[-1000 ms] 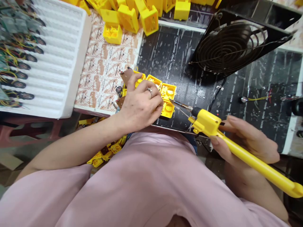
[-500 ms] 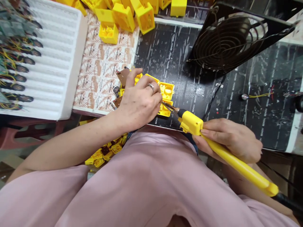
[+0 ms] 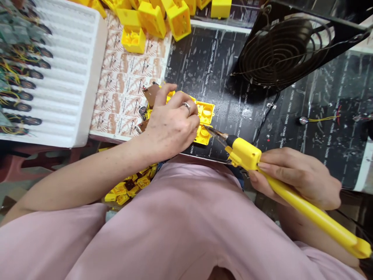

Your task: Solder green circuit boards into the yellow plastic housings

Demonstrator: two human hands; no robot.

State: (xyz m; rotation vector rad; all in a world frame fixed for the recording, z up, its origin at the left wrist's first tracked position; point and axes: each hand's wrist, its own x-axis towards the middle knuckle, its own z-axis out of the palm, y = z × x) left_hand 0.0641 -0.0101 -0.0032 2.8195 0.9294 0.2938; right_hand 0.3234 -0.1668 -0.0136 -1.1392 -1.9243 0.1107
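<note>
My right hand (image 3: 300, 177) is closed round the yellow handle of a soldering iron (image 3: 244, 153), whose metal tip points left. That tip is over the right end of an opened yellow plastic casing (image 3: 205, 112), close to my left fingers. My left hand (image 3: 177, 120), with a ring on one finger, bends over the casing and grips it. Its fingertips and the casing's middle are hidden under the hand. Brown circuit boards (image 3: 152, 94) and a small round part (image 3: 142, 111) stick out at the casing's left side.
A white foam tray (image 3: 87, 77) of wired round parts stands left. Several yellow casings (image 3: 153, 19) are piled at the back. A black fan (image 3: 274, 54) stands back right, with a small wired part (image 3: 303, 120) below it. More casings (image 3: 132, 186) lie below the bench edge.
My right hand and the soldering iron have shifted right and slightly toward me, drawing the tip a little away from my left fingers. My left hand has stayed almost still on the casing.
</note>
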